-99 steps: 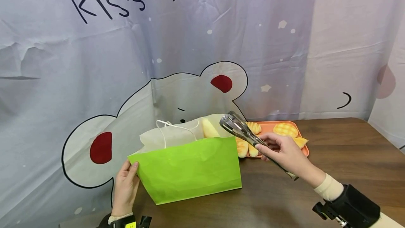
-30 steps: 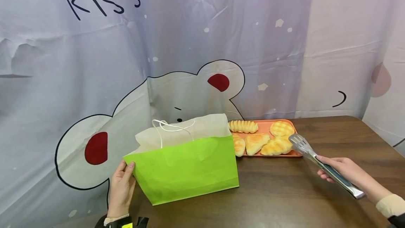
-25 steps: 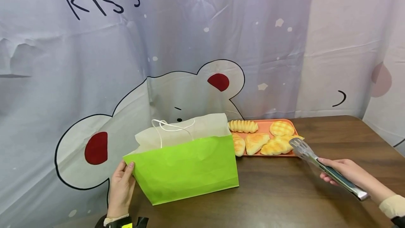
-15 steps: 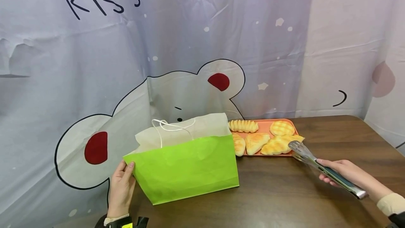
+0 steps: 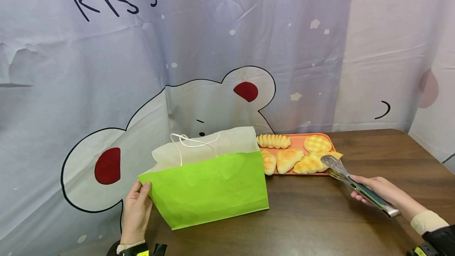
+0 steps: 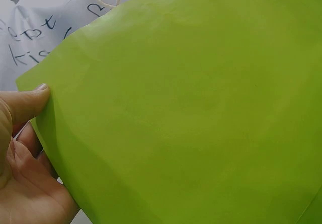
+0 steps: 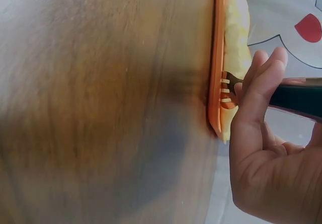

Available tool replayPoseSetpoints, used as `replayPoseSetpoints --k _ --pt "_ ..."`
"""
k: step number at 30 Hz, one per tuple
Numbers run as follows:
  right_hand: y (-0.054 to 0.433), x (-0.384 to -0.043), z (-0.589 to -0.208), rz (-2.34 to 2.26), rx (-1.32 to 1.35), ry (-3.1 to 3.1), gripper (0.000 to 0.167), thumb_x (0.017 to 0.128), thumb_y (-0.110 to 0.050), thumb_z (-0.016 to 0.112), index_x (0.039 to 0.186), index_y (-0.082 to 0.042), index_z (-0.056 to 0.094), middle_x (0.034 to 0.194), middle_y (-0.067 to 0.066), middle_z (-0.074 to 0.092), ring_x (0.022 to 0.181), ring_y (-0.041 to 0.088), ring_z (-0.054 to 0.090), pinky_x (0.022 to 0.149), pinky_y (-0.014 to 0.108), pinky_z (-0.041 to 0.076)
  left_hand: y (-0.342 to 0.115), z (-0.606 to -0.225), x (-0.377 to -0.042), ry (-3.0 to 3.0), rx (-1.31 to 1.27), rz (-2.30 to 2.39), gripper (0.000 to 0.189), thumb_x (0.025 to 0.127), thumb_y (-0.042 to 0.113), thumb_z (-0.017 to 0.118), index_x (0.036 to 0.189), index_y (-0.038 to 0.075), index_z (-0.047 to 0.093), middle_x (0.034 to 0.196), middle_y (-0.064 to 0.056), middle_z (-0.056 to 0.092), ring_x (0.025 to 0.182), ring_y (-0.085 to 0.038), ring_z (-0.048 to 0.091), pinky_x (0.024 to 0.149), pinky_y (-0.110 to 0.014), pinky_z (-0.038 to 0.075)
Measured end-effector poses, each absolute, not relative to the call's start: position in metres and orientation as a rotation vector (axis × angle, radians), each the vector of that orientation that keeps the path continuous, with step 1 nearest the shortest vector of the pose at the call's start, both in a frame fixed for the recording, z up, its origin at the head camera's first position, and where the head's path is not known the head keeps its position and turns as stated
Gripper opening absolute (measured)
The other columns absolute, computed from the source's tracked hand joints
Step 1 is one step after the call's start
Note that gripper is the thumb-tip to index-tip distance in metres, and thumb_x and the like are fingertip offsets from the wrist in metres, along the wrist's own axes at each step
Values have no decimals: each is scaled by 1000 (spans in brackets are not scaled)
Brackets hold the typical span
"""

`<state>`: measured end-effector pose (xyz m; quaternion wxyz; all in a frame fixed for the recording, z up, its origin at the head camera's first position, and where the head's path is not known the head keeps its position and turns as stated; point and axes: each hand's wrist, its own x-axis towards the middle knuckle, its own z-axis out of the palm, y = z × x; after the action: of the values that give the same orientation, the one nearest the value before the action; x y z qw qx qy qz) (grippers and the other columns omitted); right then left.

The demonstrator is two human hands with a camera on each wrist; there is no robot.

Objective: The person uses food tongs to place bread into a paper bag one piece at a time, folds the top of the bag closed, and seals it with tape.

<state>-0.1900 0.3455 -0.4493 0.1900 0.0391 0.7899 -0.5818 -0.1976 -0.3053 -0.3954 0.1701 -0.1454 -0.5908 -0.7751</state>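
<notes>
A lime-green paper bag (image 5: 206,192) with a white lining and white cord handles stands tilted on the table. My left hand (image 5: 134,214) pinches its upper left edge, thumb on the front face in the left wrist view. My right hand (image 5: 380,192) holds metal tongs (image 5: 369,193) with dark green grips by their handles. The tong tips are parted at the near right corner of an orange tray (image 5: 298,141), over the right end of a long golden pastry (image 5: 313,163). In the right wrist view, the slotted tip overlaps the tray rim (image 7: 216,58); whether it touches the pastry I cannot tell.
Also on the tray are a ridged roll (image 5: 273,141), a round grid-marked bun (image 5: 317,144), a triangular pastry (image 5: 288,160) and a bun (image 5: 268,162) partly behind the bag. A printed cloth (image 5: 213,42) hangs behind the brown wooden table (image 5: 320,216).
Earlier, the tongs were by the bag's opening, where a pale yellow piece showed; it is out of sight now. The tongs moved right to the long pastry. My left hand kept its grip.
</notes>
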Motion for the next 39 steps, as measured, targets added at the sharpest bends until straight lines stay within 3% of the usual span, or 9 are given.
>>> replayPoseSetpoints --k 20,29,39 --pt "325 -207 -465 -1841 50 2059 46 109 -33 39 103 5 65 81 -1 74 70 3 70 68 21 60 -303 -392 -196 -1683 -369 -2202 28 106 5 45 128 13 59 114 7 67 100 -3 65 85 -17 54" --pt "320 -205 -464 -1768 207 2229 60 108 -35 42 124 22 48 79 -3 73 70 1 67 67 22 59 -304 -393 -196 -1670 -373 -2197 29 106 3 43 128 13 59 114 7 67 100 -3 65 86 -16 53" --pt "320 -200 -451 -1764 199 2352 57 107 -36 44 119 19 54 79 -5 73 69 2 68 65 24 59 -303 -393 -195 -1670 -380 -2196 28 106 3 43 128 12 58 112 6 66 100 -4 64 85 -17 54"
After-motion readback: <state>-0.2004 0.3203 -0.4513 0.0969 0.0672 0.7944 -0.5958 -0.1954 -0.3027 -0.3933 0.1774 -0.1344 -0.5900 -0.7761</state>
